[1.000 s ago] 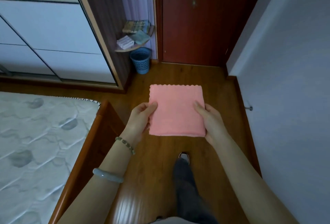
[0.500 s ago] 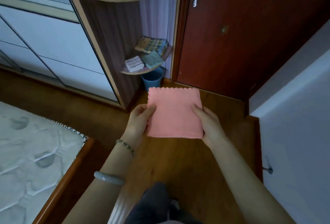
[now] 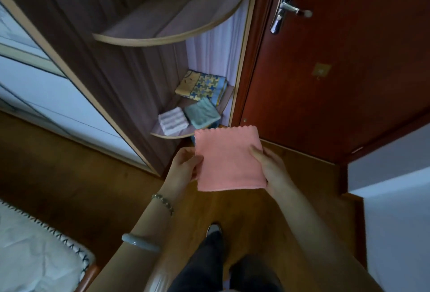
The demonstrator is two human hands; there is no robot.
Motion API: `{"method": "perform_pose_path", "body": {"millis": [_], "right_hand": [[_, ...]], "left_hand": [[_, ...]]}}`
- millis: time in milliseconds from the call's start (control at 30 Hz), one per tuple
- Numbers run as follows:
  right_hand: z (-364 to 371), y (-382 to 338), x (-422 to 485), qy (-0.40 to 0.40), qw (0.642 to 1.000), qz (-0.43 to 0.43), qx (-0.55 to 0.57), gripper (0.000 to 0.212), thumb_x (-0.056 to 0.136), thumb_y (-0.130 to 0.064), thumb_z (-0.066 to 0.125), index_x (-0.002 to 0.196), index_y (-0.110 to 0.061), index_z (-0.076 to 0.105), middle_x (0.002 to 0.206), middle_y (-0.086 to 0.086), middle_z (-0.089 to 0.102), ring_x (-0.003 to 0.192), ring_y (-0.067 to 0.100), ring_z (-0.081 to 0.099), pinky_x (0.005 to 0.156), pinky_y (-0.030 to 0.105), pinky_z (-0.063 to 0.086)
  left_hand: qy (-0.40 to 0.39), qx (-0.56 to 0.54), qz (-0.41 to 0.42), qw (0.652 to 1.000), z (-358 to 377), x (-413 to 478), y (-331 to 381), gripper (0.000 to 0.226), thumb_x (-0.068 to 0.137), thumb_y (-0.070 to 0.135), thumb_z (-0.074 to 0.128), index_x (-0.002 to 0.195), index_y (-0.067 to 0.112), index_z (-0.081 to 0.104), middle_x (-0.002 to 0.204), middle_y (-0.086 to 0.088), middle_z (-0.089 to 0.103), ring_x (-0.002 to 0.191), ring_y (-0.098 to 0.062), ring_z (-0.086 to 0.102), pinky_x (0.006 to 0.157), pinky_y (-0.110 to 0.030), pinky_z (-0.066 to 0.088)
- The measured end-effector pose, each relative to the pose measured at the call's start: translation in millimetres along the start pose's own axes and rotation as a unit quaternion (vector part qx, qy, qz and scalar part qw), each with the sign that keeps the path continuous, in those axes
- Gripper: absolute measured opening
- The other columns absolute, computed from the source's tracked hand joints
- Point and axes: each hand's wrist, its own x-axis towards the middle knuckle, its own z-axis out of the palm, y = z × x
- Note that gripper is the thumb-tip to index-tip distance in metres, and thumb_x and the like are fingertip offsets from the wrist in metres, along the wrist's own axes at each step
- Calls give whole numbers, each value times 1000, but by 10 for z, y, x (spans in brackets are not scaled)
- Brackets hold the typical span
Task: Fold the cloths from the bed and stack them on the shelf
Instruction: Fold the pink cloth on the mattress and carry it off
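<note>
Head view. The pink cloth (image 3: 229, 159) is folded into a flat, almost square pad and is held in the air over the wooden floor (image 3: 244, 212). Its far edge is wavy, like small scallops, and the near edge is a smooth fold. The surface looks soft and has no pattern. The left hand (image 3: 183, 166) pinches the left edge with the thumb on top, and the right hand (image 3: 270, 166) pinches the right edge in the same way. For both hands, the fingers under the cloth are hidden by it.

Just beyond the grip, a little to the left, is the lower shelf (image 3: 167, 135), a rounded board. On it lie a white striped cloth (image 3: 173, 123), the closest to the grip, a grey-green cloth (image 3: 202, 115) just beside it, and a yellow and blue patterned cloth (image 3: 202, 88) further back. The pink cloth covers most of something blue under this shelf; I cannot tell what it is. To the right of the grip stands a red-brown door (image 3: 337, 82). Behind the grip, at the left, only a corner of the bed (image 3: 35, 256) shows, cut by the frame.
</note>
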Motion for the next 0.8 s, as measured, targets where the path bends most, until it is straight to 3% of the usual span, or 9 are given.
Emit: {"method": "perform_pose_path", "body": {"millis": [167, 267, 400, 533, 600, 700, 800], "right_hand": [[219, -266, 809, -16, 1000, 3, -15, 33, 76, -38, 75, 105, -22, 68, 111, 5, 69, 101, 26, 65, 97, 46, 49], [356, -387, 1269, -43, 998, 25, -36, 41, 79, -37, 73, 115, -17, 64, 107, 5, 68, 95, 23, 65, 88, 39, 52], [569, -543, 1921, -69, 995, 34, -70, 80, 63, -54, 77, 131, -18, 55, 121, 7, 63, 106, 26, 61, 98, 49, 47], [731, -717, 2589, -123, 986, 22, -106, 59, 72, -49, 73, 120, -17, 62, 117, 9, 64, 106, 27, 61, 96, 47, 48], [806, -773, 2926, -139, 983, 20, -122, 32, 81, -39, 70, 104, -17, 66, 110, 10, 65, 102, 28, 61, 88, 42, 49], [941, -770, 3441, -166, 974, 31, -153, 8, 85, -26, 68, 90, -21, 67, 105, 12, 66, 100, 30, 62, 85, 42, 50], [1100, -666, 3954, -211, 958, 39, -189, 25, 74, -6, 69, 99, -12, 68, 104, 13, 67, 100, 30, 62, 88, 41, 50]], "left_hand": [[17, -10, -32, 999, 26, 808, 190, 11, 95, 12, 54, 104, 10, 49, 84, -7, 50, 67, -15, 48, 52, -21, 46], [41, -44, -53, 997, 31, 1227, 190, 9, 94, 11, 56, 101, 12, 52, 91, -7, 55, 77, -18, 53, 65, -32, 48], [69, -60, -50, 995, 62, 1782, 262, 13, 94, 4, 54, 94, 16, 50, 83, -8, 53, 65, -18, 48, 55, -27, 42], [118, -63, -51, 990, 154, 2351, 334, 15, 94, -2, 50, 98, 12, 46, 70, -5, 49, 43, -8, 44, 40, -16, 35], [145, -72, -69, 984, 199, 2630, 323, 15, 94, 0, 50, 104, 11, 46, 75, -4, 51, 49, -10, 47, 40, -16, 39], [183, -101, -99, 973, 250, 3046, 193, 18, 93, 2, 51, 105, 15, 47, 90, -3, 55, 69, -15, 53, 56, -27, 47], [222, -113, -117, 961, 261, 3422, 20, 19, 91, -1, 49, 101, 15, 47, 94, -1, 54, 78, -17, 54, 63, -34, 49]]}}
